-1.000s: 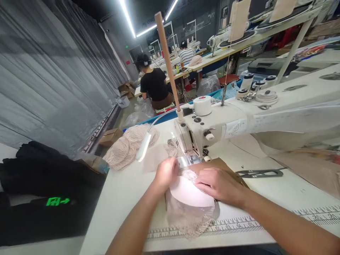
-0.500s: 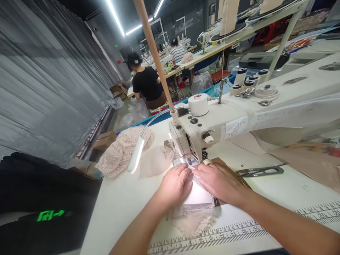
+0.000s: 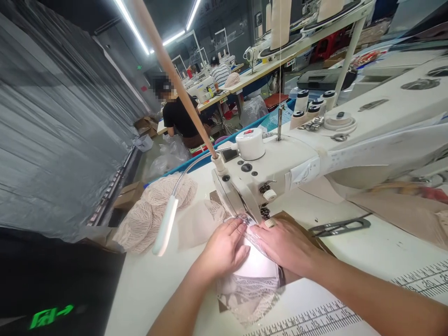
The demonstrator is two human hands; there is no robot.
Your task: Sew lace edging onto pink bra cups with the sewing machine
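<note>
My left hand (image 3: 224, 249) lies flat, fingers stretched, on a white padded cup (image 3: 257, 263) with beige lace (image 3: 247, 294) around it. My right hand (image 3: 285, 242) presses flat on the same piece from the right, fingertips close to the needle area of the white sewing machine (image 3: 280, 163). Both hands meet just under the machine's head. The needle and presser foot are hidden behind my fingers.
A pile of beige lace pieces (image 3: 147, 214) lies at the left behind a gooseneck lamp (image 3: 164, 228). Thread snips (image 3: 338, 227) rest on the table at the right. A ruler strip (image 3: 350, 312) runs along the front edge. Other people sit at machines in the background.
My left hand moved from the piece's far left edge to lie flat on the cup beside my right hand. The piece has shifted toward the needle. The camera has dipped and leaned in.
</note>
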